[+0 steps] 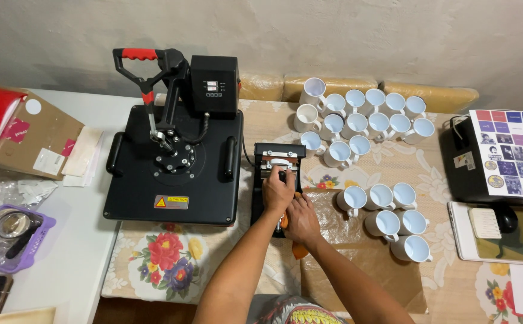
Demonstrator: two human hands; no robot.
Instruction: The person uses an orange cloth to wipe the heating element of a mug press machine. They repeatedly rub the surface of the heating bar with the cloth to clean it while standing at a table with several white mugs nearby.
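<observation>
White mugs stand empty; left hand clamped on mug-press handle; right hand grip unclear.

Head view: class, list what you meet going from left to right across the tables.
Red-lidded cardboard box → large black heat press → small black mug press, with the left hand and right hand at it → lower cluster of white mugs → sheet of coloured prints.

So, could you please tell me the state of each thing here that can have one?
Flat heat press: closed, red-gripped handle raised at the back.
Mug press: on the table, handle gripped.
Left hand: fingers closed on the mug press handle.
Right hand: resting on the press's near end.
White mugs: upright, empty.
</observation>
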